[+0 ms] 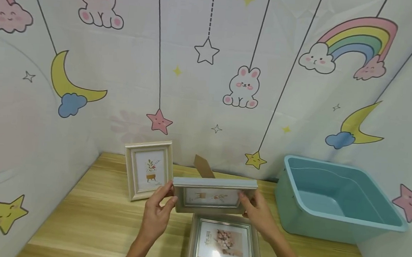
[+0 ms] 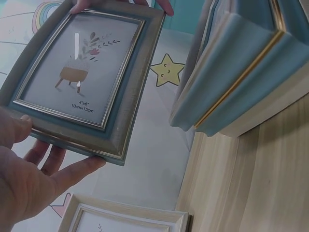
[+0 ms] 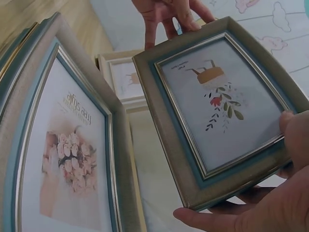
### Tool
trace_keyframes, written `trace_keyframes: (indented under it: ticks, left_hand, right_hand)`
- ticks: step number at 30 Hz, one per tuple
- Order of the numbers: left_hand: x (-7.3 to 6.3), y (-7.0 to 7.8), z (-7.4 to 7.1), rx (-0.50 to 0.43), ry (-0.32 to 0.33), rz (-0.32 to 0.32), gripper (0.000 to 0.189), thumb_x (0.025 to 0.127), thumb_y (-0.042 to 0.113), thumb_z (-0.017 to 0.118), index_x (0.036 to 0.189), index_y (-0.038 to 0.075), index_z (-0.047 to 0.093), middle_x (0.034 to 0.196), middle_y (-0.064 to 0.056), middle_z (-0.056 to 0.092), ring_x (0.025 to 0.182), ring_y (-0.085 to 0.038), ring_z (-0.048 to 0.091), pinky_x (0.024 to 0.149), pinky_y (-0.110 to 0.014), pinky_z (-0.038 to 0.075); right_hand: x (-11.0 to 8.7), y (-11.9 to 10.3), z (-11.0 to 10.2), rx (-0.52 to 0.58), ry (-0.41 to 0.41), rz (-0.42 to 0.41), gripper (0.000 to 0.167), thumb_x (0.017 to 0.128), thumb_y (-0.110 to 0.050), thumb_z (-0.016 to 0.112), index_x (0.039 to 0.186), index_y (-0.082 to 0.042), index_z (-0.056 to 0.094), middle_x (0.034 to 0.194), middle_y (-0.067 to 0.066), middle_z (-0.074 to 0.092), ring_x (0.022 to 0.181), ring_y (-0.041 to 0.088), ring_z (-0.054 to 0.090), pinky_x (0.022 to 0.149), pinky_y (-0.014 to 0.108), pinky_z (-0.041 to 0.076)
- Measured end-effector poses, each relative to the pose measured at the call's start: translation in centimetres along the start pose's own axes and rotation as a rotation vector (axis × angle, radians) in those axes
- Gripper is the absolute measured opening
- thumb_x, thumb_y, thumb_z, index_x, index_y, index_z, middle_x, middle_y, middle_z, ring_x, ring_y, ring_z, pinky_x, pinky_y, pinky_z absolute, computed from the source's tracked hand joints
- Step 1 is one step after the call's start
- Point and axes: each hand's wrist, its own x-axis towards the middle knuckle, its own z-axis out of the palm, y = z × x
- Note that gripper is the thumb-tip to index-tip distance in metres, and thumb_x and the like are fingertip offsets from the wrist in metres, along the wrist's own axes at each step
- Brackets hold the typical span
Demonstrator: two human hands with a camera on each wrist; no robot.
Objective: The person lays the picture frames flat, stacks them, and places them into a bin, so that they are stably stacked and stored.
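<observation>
A picture frame (image 1: 213,196) with a grey-brown border, teal and gold inner trim and a potted-plant print is held up sideways, tilted, between both hands. My left hand (image 1: 157,212) grips one short end, thumb on the front and fingers behind the edge. At the opposite end my right hand (image 1: 259,214) grips it the same way, its thumb (image 3: 287,121) on the front border. Just below lies a larger picture frame (image 1: 224,243) with a flower-bouquet print, on top of a stack with blue-teal edges (image 2: 231,72).
A cream picture frame (image 1: 148,170) with a plant print stands upright at the back left, near the left hand. Behind the held frame a flat brown strip (image 1: 204,167) sticks up. A blue-green plastic tub (image 1: 328,224) stands to the right on the wooden table (image 1: 106,217), before a cartoon-printed cloth (image 1: 201,96).
</observation>
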Motion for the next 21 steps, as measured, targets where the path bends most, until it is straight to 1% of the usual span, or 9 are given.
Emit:
trace_keyframes:
  ticks: [3, 6, 9, 13, 15, 17, 19, 21]
  left_hand:
    - [0.0, 0.0, 0.0, 0.009, -0.018, 0.002, 0.045, 0.090, -0.014, 0.059, 0.135, -0.016, 0.051, 0.104, -0.022, 0.061, 0.103, 0.007, 0.054, 0.075, -0.014, 0.057]
    - [0.0, 0.1, 0.0, 0.016, -0.029, 0.006, 0.045, 0.090, -0.014, 0.059, 0.135, -0.016, 0.051, 0.104, -0.026, 0.060, 0.103, 0.007, 0.054, 0.077, -0.014, 0.056]
    - [0.1, 0.3, -0.1, 0.028, -0.048, 0.007, 0.045, 0.091, -0.014, 0.059, 0.135, -0.014, 0.052, 0.105, -0.025, 0.060, 0.105, 0.007, 0.054, 0.080, -0.016, 0.057]
    - [0.2, 0.6, -0.2, 0.044, -0.088, -0.018, 0.050, 0.090, -0.013, 0.061, 0.139, -0.006, 0.053, 0.110, -0.019, 0.061, 0.107, 0.004, 0.054, 0.083, -0.024, 0.059]
    - [0.3, 0.7, -0.3, 0.051, -0.120, -0.029, 0.054, 0.089, -0.012, 0.063, 0.141, -0.001, 0.053, 0.112, -0.017, 0.061, 0.107, 0.002, 0.055, 0.085, -0.029, 0.060]
    - [0.4, 0.9, -0.3, 0.059, -0.151, -0.030, 0.056, 0.089, -0.011, 0.064, 0.142, 0.003, 0.053, 0.116, -0.017, 0.062, 0.107, -0.001, 0.055, 0.085, -0.035, 0.061]
    - [0.6, 1.0, -0.3, 0.071, -0.182, -0.012, 0.056, 0.089, -0.009, 0.065, 0.142, 0.005, 0.053, 0.121, -0.018, 0.062, 0.108, -0.002, 0.056, 0.087, -0.039, 0.061]
    - [0.8, 1.1, -0.4, 0.068, -0.214, 0.018, 0.056, 0.089, -0.007, 0.067, 0.142, 0.005, 0.053, 0.123, -0.019, 0.063, 0.110, -0.003, 0.057, 0.090, -0.042, 0.060]
  right_hand:
    - [0.0, 0.2, -0.1, 0.034, 0.009, 0.022, 0.032, 0.104, -0.022, 0.053, 0.130, -0.003, 0.054, 0.121, 0.021, 0.063, 0.100, 0.023, 0.060, 0.075, 0.040, 0.058]
    - [-0.1, 0.3, -0.2, 0.050, 0.022, 0.043, 0.031, 0.103, -0.020, 0.054, 0.130, -0.003, 0.056, 0.123, 0.022, 0.063, 0.106, 0.028, 0.062, 0.079, 0.048, 0.060]
    - [-0.3, 0.4, -0.3, 0.054, 0.027, 0.060, 0.032, 0.103, -0.021, 0.056, 0.129, -0.002, 0.056, 0.125, 0.022, 0.062, 0.111, 0.032, 0.062, 0.082, 0.050, 0.061]
    - [-0.6, 0.8, -0.4, 0.060, 0.032, 0.072, 0.032, 0.103, -0.019, 0.056, 0.127, 0.000, 0.056, 0.122, 0.021, 0.063, 0.109, 0.031, 0.063, 0.085, 0.051, 0.060]
    - [-0.8, 1.0, -0.4, 0.056, 0.045, 0.067, 0.029, 0.102, -0.017, 0.056, 0.126, 0.001, 0.058, 0.118, 0.020, 0.064, 0.104, 0.027, 0.064, 0.084, 0.049, 0.061]
    - [-1.1, 1.3, -0.4, 0.043, 0.064, 0.044, 0.027, 0.101, -0.014, 0.057, 0.123, 0.001, 0.061, 0.113, 0.018, 0.066, 0.098, 0.022, 0.065, 0.082, 0.044, 0.061]
    - [-1.5, 1.6, -0.3, 0.028, 0.088, 0.016, 0.023, 0.100, -0.013, 0.059, 0.117, 0.001, 0.064, 0.107, 0.014, 0.068, 0.092, 0.015, 0.064, 0.079, 0.038, 0.061]
    - [-2.0, 1.9, -0.1, 0.011, 0.113, -0.048, 0.019, 0.098, -0.010, 0.060, 0.112, 0.002, 0.067, 0.102, 0.010, 0.069, 0.088, 0.009, 0.063, 0.076, 0.033, 0.060]
